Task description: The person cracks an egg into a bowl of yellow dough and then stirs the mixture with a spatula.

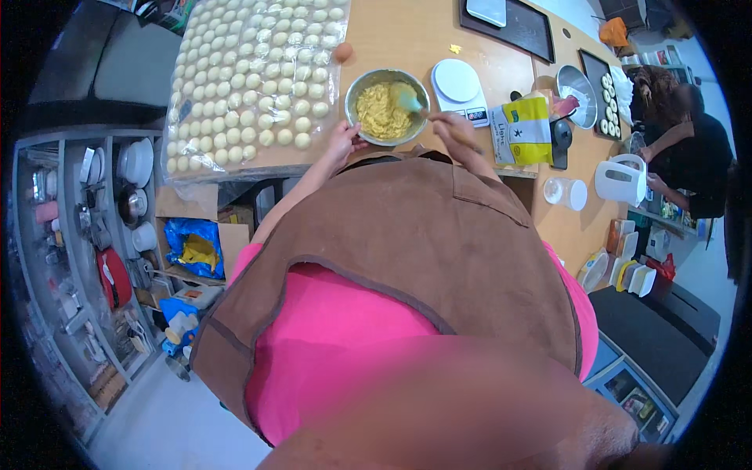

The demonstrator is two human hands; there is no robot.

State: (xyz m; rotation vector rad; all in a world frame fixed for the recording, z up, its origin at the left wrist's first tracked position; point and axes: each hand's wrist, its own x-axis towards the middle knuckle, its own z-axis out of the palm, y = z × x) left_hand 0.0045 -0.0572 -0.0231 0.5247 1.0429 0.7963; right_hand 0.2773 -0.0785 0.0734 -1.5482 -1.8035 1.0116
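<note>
A metal mixing bowl [362,81] sits at the front edge of the wooden table, holding a lumpy yellow dough or batter [378,111]. My left hand [345,144] is closed on the bowl's left rim, thumb near the edge. In my right hand [457,133] is the wooden handle of a spatula; its pale blue-green blade [408,99] rests in the yellow mix on the bowl's right side. Just beyond the bowl lies a brown egg [343,52]. Right of it stands a white kitchen scale [457,82].
Many pale dough balls [251,86] cover a plastic sheet on the left. A yellow-and-white bag [521,129], another metal bowl [576,98], a clear jar [565,193] and a white pitcher [620,180] stand to the right. Another person [689,157] works at far right. Shelves [74,235] line the left.
</note>
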